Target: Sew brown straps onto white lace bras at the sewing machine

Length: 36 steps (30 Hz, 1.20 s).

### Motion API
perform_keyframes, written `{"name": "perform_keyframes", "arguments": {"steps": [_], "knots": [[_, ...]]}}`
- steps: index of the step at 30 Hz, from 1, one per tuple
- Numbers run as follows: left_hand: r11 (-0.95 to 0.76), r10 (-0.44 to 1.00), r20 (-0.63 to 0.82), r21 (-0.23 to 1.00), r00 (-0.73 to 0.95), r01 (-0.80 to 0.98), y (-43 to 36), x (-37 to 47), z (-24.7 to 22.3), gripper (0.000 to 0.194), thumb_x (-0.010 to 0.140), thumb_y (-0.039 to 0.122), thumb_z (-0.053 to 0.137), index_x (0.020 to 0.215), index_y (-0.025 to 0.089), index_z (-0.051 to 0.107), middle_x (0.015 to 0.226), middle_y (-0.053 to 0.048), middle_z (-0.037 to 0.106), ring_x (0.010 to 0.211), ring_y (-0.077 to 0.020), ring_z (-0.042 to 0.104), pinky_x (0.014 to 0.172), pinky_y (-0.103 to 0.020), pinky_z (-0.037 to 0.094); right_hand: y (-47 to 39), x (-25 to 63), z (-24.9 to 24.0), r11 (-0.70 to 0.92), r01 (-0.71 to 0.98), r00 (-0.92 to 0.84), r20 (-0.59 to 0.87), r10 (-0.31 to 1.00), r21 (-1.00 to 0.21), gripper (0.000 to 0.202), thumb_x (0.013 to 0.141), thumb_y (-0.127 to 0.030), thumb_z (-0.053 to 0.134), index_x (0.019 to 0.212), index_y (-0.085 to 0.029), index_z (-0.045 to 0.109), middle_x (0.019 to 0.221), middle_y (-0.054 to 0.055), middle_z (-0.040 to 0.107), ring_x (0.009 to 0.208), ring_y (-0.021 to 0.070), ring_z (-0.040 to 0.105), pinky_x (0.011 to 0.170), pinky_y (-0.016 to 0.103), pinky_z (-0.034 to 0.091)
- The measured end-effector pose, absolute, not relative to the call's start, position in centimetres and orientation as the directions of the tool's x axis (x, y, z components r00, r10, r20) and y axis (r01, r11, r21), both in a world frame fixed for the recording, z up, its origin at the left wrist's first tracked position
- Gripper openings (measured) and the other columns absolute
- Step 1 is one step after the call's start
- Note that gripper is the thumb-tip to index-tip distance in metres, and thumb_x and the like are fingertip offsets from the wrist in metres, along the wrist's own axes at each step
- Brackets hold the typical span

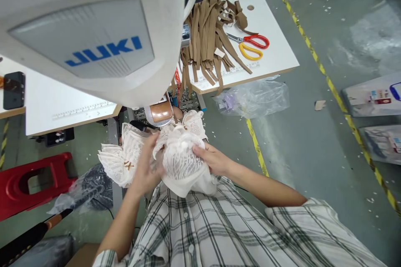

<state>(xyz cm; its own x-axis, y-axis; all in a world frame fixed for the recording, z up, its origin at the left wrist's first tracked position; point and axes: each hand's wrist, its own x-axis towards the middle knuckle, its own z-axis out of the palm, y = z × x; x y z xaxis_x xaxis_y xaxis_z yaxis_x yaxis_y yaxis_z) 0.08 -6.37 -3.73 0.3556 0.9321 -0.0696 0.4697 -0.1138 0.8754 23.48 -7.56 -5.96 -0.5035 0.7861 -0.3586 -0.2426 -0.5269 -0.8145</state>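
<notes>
A white lace bra is in front of my body, its patterned cup turned up. My right hand grips the cup's right side, thumb on top and fingers underneath. On the other side my left hand has its fingers apart, somewhat blurred, close to the cup's left edge. More white lace pieces with a small brown bow hang left of that hand. Just beyond the bra is the sewing machine, marked JUKI, with a shiny copper-coloured plate at its working end. Its needle area is hidden from view.
Brown fabric strips lie heaped on the white table, beside scissors with red and yellow handles. A red stool stands at left. Plastic bags and scraps lie on the green floor. A black phone-like object rests on the left tabletop.
</notes>
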Motion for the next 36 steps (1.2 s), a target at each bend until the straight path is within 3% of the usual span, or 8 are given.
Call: {"name": "perform_keyframes", "arguments": {"steps": [2,8,13,17,22,28,33,36], "knots": [[-0.263,0.822,-0.043,0.856,0.568,0.444,-8.5,1.4,-7.0,0.094,0.082,0.055,0.068,0.157,0.018,0.026,0.158,-0.021,0.037,0.146,-0.0364,0.036,0.119,-0.054,0.034,-8.0,23.0,-6.3,-0.587,-0.354,-0.421,-0.436,0.795,-0.728,0.058,0.082,-0.071,0.061,0.109,-0.02,0.065,0.08,0.003,0.07,0.068,0.017,0.065,0.065,0.03,0.054],[-0.386,0.888,0.05,0.619,0.456,0.684,-6.4,2.3,-15.7,0.04,0.093,0.026,0.054,0.132,0.017,0.06,0.137,-0.019,0.061,0.137,-0.0309,0.049,0.113,-0.053,0.039,-7.1,26.7,-4.4,-0.442,-0.22,-0.445,-0.314,0.839,-0.869,0.064,0.082,-0.06,0.07,0.136,-0.029,0.054,0.107,0.005,0.07,0.085,0.0189,0.069,0.072,0.033,0.058],[-0.358,0.93,0.283,0.561,0.233,0.747,-2.6,-1.0,-13.7,0.032,0.096,0.024,0.052,0.124,0.026,0.068,0.133,-0.011,0.067,0.144,-0.0285,0.043,0.122,-0.057,0.022,-4.7,32.8,-4.4,-0.055,0.15,-0.04,-0.061,0.997,-0.987,0.073,0.087,-0.06,0.061,0.151,-0.037,0.036,0.145,0.009,0.054,0.121,0.0297,0.062,0.089,0.045,0.058],[-0.219,0.95,0.298,0.445,0.087,0.868,-3.8,-0.5,-13.2,0.041,0.097,0.021,0.048,0.134,0.029,0.062,0.146,-0.009,0.058,0.153,-0.0283,0.026,0.124,-0.061,-0.002,-1.8,34.7,-9.7,0.025,0.558,0.086,0.087,0.992,-0.83,0.064,0.095,-0.052,0.048,0.152,-0.027,0.035,0.153,0.012,0.046,0.136,0.0316,0.05,0.111,0.054,0.043],[-0.079,0.977,-0.159,0.351,0.143,0.933,-7.4,2.5,-17.9,0.06,0.093,0.009,0.035,0.152,-0.001,0.033,0.162,-0.027,0.027,0.155,-0.0338,0.014,0.123,-0.061,0.011,-0.1,31.9,-16.9,-0.203,0.763,0.016,-0.295,0.955,-0.613,0.064,0.093,-0.038,0.042,0.146,-0.001,0.039,0.136,0.03,0.055,0.121,0.0383,0.059,0.103,0.058,0.046],[-0.073,0.97,-0.186,0.397,0.158,0.915,-7.9,5.4,-20.6,0.066,0.091,0.013,0.037,0.153,-0.007,0.024,0.162,-0.031,0.021,0.155,-0.0366,0.015,0.123,-0.059,0.016,-1.6,24.2,-17.9,0.272,0.783,-0.343,-0.022,0.939,-0.559,0.086,0.084,-0.053,0.065,0.153,-0.012,0.031,0.159,0.025,0.03,0.15,0.0379,0.025,0.121,0.058,0.021],[-0.094,0.975,-0.141,0.436,0.171,0.895,-7.3,1.9,-17.1,0.072,0.084,0.03,0.06,0.149,0.007,0.038,0.156,-0.022,0.041,0.145,-0.0311,0.038,0.116,-0.043,0.036,0.8,23.7,-19.5,0.415,0.723,-0.61,-0.229,0.758,-0.552,0.091,0.074,-0.051,0.08,0.147,-0.013,0.042,0.146,0.025,0.048,0.137,0.0396,0.042,0.114,0.053,0.032],[0.106,0.994,-0.062,0.372,-0.089,0.922,-9.7,-5.5,-14.0,0.045,0.096,0.037,0.042,0.133,0.013,0.053,0.133,-0.019,0.06,0.128,-0.0281,0.053,0.107,-0.043,0.041,2.0,24.6,-20.0,0.38,0.734,-0.602,-0.282,0.747,-0.563,0.084,0.076,-0.053,0.077,0.144,-0.016,0.044,0.141,0.021,0.053,0.132,0.0377,0.047,0.107,0.05,0.04]]}}
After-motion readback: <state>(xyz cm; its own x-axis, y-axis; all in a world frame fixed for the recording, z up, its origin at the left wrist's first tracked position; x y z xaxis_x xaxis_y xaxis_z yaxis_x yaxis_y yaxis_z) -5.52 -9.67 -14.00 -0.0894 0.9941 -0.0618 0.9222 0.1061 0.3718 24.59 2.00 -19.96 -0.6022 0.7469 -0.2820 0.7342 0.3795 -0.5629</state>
